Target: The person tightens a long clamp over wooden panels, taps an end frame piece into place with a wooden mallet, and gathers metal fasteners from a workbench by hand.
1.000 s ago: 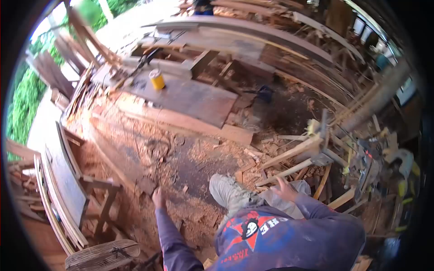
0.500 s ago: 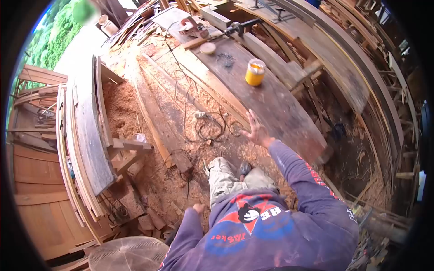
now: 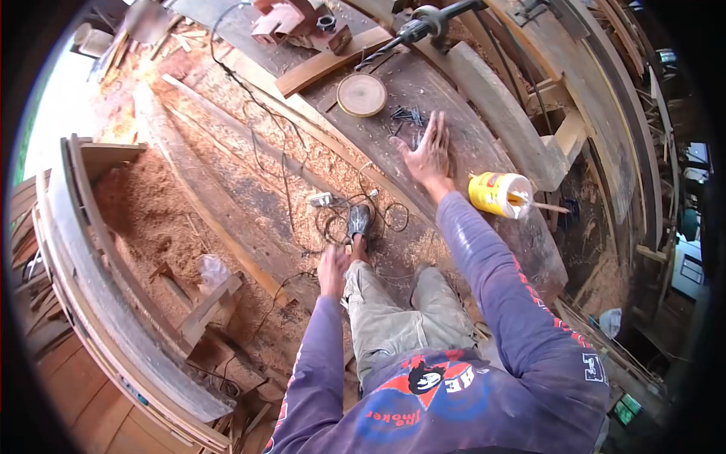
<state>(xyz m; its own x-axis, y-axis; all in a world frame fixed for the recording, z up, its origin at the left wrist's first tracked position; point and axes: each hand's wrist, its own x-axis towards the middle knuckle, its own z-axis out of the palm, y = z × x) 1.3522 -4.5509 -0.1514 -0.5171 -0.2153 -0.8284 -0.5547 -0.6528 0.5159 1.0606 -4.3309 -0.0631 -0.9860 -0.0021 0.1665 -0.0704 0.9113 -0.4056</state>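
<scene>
My right hand (image 3: pixel 429 155) reaches over the plank bench (image 3: pixel 491 242), fingers stretched out and holding nothing I can see. Just beyond its fingertips lies a small pile of dark nails (image 3: pixel 408 115), partly covered by the hand. A round wooden disc or lid (image 3: pixel 361 94) rests further back. Right of my wrist is a yellow tub (image 3: pixel 488 193) with a white rim and a stick poking out; whether it is upright or tipped I cannot tell. My left hand (image 3: pixel 333 271) hangs beside my knee, fingers loosely bent, with nothing visible in it.
A drill with a long bit (image 3: pixel 416 32) lies at the bench's far end, near a reddish power tool (image 3: pixel 299 26) and a wood strip (image 3: pixel 333 60). Coiled cable (image 3: pixel 333 223) lies by my shoe among wood shavings. Long boards (image 3: pixel 113 287) stand at left.
My right hand has moved forward over the bench to the nails. My left hand has come up beside my knee. The view has shifted closer to the bench, and the tub now appears right of my wrist.
</scene>
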